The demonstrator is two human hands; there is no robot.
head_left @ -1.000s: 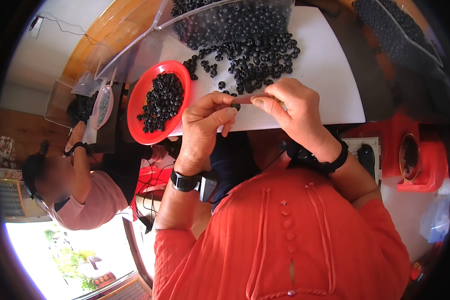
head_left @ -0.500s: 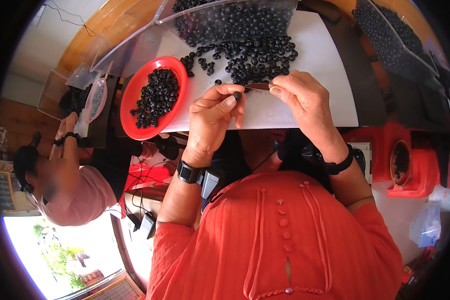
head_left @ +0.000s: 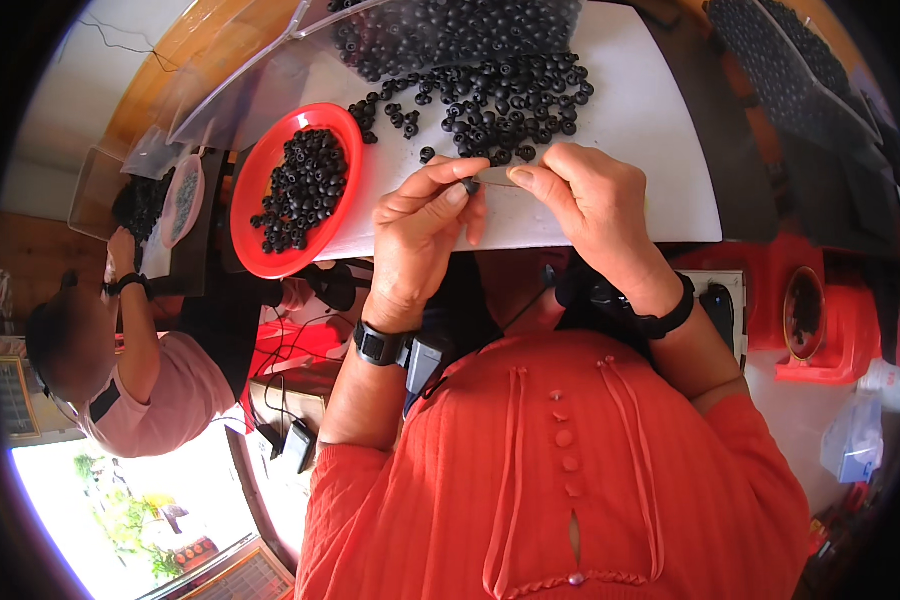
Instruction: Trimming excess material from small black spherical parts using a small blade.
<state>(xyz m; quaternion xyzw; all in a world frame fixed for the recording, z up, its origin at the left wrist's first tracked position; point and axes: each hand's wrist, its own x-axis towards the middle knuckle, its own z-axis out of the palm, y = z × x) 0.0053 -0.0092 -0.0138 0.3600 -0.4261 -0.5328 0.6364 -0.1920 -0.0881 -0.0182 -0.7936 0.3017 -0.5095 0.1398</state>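
Note:
My left hand (head_left: 415, 225) pinches a small round black bead-like piece (head_left: 471, 187) between thumb and fingertips, above the front of the white tabletop (head_left: 650, 160). From the other side my right hand (head_left: 600, 205) grips a thin, blade-like strip (head_left: 496, 178) between thumb and bent forefinger. The strip's free end reaches the black piece; whether they touch I cannot tell. Just beyond my fingers lies a loose heap of similar black pieces (head_left: 515, 110). To the left, a red oval plate (head_left: 280, 264) holds many more.
A clear bin (head_left: 460, 40) of black pieces stands behind the heap. Another clear bin (head_left: 785, 70) is at the far right. At left, a co-worker's hand (head_left: 121, 250) is by a pink dish (head_left: 182, 200). Red plastic furniture (head_left: 850, 335) stands low on the right.
My right hand has shifted slightly left and turned, and the strip now shows as a thin pale line instead of a dark face. The left hand keeps the black piece. The co-worker's head and hand moved.

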